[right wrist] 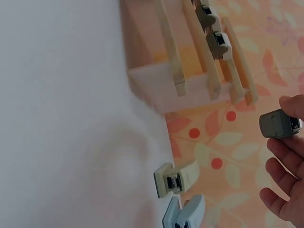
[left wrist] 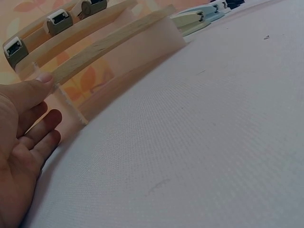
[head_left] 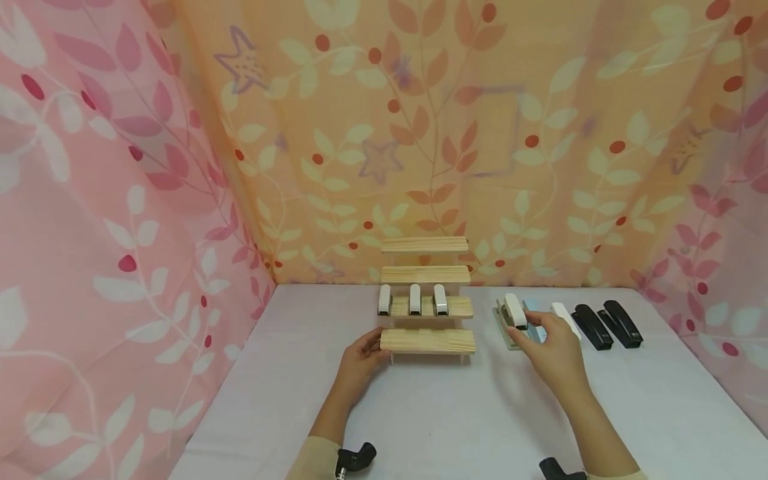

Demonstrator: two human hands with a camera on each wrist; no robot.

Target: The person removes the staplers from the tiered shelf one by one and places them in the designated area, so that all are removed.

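My right hand (head_left: 559,353) pinches a small white stapler (head_left: 513,311) with a grey base between thumb and fingers. In the right wrist view the held stapler (right wrist: 277,123) is up off the table, and a pale green stapler (right wrist: 176,179) and a light blue stapler (right wrist: 191,213) stand below it. At the left end of the lowest board of a tiered wooden rack (head_left: 427,341), my left hand (head_left: 360,363) grips the board's end, its thumb (left wrist: 35,90) against the edge. Three white staplers (head_left: 415,300) stand side by side on the second tier from the bottom.
Right of the pale green and light blue staplers lie another white stapler (head_left: 565,319) and two black staplers (head_left: 593,327) on the white table (head_left: 432,413). Patterned curtains (head_left: 336,200) hang at the back and both sides. The rack has clear side supports.
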